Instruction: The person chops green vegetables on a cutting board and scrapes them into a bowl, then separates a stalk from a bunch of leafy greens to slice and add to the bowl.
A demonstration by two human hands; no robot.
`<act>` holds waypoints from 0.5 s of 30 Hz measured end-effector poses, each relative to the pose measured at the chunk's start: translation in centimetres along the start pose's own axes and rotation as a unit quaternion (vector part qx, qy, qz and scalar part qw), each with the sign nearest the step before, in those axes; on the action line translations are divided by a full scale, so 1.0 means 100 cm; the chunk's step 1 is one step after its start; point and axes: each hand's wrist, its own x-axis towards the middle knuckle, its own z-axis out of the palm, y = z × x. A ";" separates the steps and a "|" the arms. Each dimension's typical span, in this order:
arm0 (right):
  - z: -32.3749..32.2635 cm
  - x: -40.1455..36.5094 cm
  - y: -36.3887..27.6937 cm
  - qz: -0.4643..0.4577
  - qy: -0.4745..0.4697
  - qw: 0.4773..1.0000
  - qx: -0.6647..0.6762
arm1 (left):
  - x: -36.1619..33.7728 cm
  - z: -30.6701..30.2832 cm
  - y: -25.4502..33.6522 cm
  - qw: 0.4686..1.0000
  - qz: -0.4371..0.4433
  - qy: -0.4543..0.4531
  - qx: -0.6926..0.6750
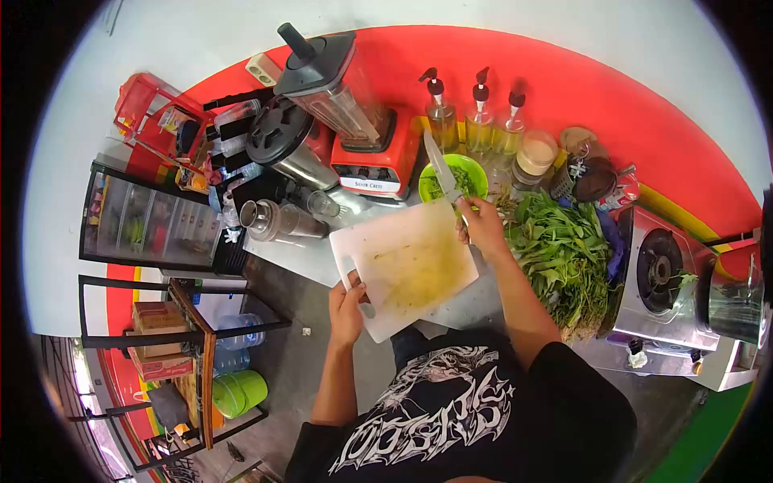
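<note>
A white cutting board (411, 266) with a yellow-green stain is tilted over the counter's front edge. My left hand (348, 304) grips its handle end at the lower left. In my right hand (481, 225) is a knife (441, 165), its blade pointing up and away, above the board's far right corner. Just behind the board stands a bright green bowl (471, 171) holding chopped greens, partly hidden by the knife. A large heap of leafy greens (560, 258) lies to the right of my right hand.
Behind are a red blender (372, 165), pump bottles (479, 121) and a jar (535, 154). A gas stove (668, 278) with a pot is at the right. Metal shakers (278, 221) stand left. A green bucket (240, 393) sits low on the left rack.
</note>
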 end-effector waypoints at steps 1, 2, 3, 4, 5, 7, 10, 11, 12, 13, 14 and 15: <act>0.002 0.002 0.000 -0.003 -0.005 1.000 -0.005 | 0.001 0.000 0.000 1.000 0.011 -0.006 0.016; 0.004 0.003 0.001 0.011 0.000 1.000 -0.015 | 0.001 0.002 0.001 1.000 0.012 -0.007 0.016; 0.005 0.004 0.001 0.010 0.000 1.000 -0.015 | -0.001 0.008 0.008 0.999 0.021 -0.007 0.039; 0.006 0.004 0.002 0.008 0.002 1.000 -0.019 | -0.002 0.011 0.011 0.998 0.030 -0.007 0.062; 0.007 0.005 0.003 0.005 0.004 1.000 -0.024 | 0.000 0.009 0.007 0.996 0.045 -0.013 0.076; 0.004 0.007 0.007 0.001 0.002 0.999 -0.033 | -0.003 0.013 0.013 0.995 0.052 -0.022 0.077; 0.003 0.003 0.003 -0.006 0.013 0.995 -0.101 | -0.002 0.014 0.010 0.994 0.073 -0.025 0.076; 0.002 0.001 0.002 -0.006 0.013 0.995 -0.101 | -0.001 0.015 0.010 0.994 0.073 -0.025 0.076; -0.001 0.000 0.001 -0.002 0.004 0.995 -0.104 | 0.000 0.016 0.010 0.993 0.080 -0.025 0.082; -0.005 -0.001 0.001 0.001 -0.005 0.994 -0.106 | 0.001 0.017 0.010 0.992 0.087 -0.025 0.088; -0.008 -0.003 0.002 0.003 -0.013 0.995 -0.104 | 0.002 0.019 0.012 0.991 0.094 -0.028 0.091; -0.011 -0.006 0.001 0.004 -0.013 0.994 -0.104 | 0.004 0.019 0.011 0.991 0.093 -0.028 0.091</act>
